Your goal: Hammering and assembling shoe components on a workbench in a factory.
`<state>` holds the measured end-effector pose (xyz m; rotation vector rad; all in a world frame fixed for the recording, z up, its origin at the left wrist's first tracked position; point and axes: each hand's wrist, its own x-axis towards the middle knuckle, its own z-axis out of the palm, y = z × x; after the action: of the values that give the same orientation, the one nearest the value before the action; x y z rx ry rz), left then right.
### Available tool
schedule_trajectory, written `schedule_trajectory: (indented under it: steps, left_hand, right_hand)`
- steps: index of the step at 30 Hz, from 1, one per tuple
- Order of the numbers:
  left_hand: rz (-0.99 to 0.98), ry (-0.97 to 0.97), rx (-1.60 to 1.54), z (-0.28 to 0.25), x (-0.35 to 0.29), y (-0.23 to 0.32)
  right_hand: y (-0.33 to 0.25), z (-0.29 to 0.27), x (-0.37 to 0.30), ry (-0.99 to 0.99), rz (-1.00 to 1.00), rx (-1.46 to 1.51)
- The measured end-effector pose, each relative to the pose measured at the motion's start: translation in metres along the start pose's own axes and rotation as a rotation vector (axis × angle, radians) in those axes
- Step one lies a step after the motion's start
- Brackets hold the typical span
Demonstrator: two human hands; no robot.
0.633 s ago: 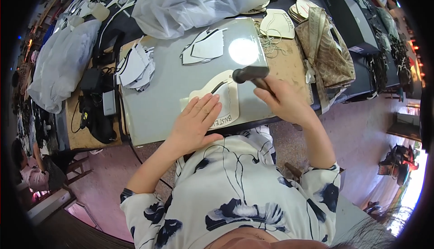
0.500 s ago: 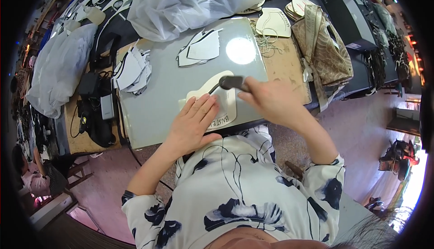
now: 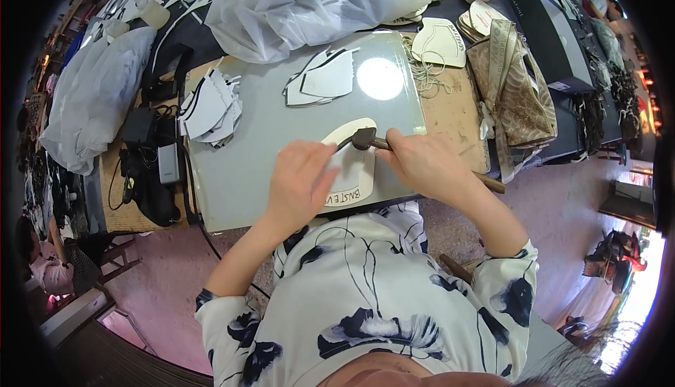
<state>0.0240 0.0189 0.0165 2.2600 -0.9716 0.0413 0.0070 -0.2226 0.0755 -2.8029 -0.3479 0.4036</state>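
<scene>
A cream flat pattern piece (image 3: pixel 368 169) with a grey-white inner panel lies near the front of the grey work board (image 3: pixel 246 183). Handwriting marks its near edge. My right hand (image 3: pixel 425 162) grips a hammer (image 3: pixel 363 138) by its wooden handle, whose end sticks out past my wrist. The dark hammer head is over the piece's upper part, at a thin black edging strip (image 3: pixel 344 144). My left hand (image 3: pixel 299 179) is over the piece's left side, thumb apart from the fingers and slightly blurred. Its fingertips are at the strip; whether they touch it is unclear.
White cut pieces with black edging lie in a left stack (image 3: pixel 212 113) and a back stack (image 3: pixel 323 79). Plastic bags (image 3: pixel 295 11) bulge behind the board. At right are tangled string (image 3: pixel 429 78), a brown patterned bag (image 3: pixel 517 92) and a dark box (image 3: pixel 552 39). Black adapters (image 3: pixel 139 128) sit left.
My left hand has lifted from lying flat on the piece, and its fingers have moved up to the black strip. The hammer head has shifted slightly right and down in view.
</scene>
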Motion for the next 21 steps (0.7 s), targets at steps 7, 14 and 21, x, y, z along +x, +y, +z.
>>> schedule_trajectory:
  steps: [7,14,21]
  left_hand:
    - [-0.024,0.120,0.166,0.020,0.025,0.009]
    - [-0.181,0.099,-0.050,0.020,0.037,0.014]
    - [-0.146,0.004,-0.075,0.019,0.043,0.014]
  right_hand:
    - [0.007,-0.001,-0.005,-0.025,0.026,0.029]
    - [0.013,-0.013,-0.009,-0.057,0.031,-0.013]
    - [0.018,-0.008,-0.009,-0.021,0.029,-0.007]
